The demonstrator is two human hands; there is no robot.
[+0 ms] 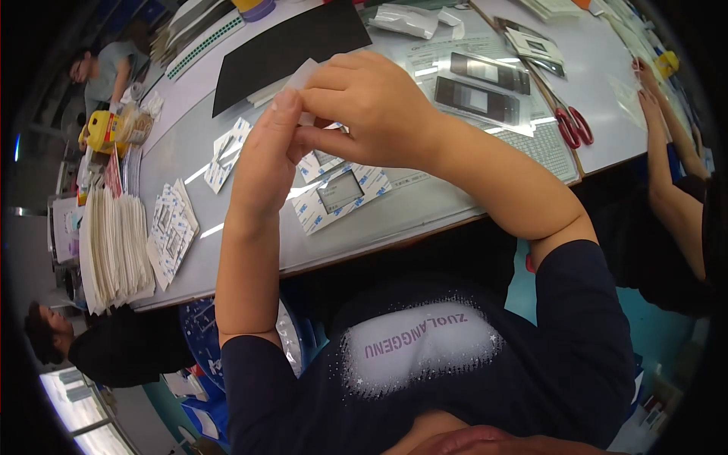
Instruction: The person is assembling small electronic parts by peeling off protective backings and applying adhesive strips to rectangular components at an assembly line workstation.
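Note:
Above the table, my left hand (265,152) and my right hand (375,106) meet, both closed at the fingertips on a small pale, thin sheet (303,78). My right fingers hide part of it, and its exact kind cannot be made out. Just below my hands lie adhesive frames with patterned backing (311,216), each with a rectangular window. Left of my left wrist, a similar patterned frame (220,171) rests on the table. Beyond my fingers spreads a large black sheet (296,53).
At the left edge stand a tall paper stack (117,250) and a pile of patterned frames (171,227). To the right are dark windowed panels (478,101) in clear film and red-handled scissors (572,127). A white plastic packet (406,20) lies far back. Other people sit left and right.

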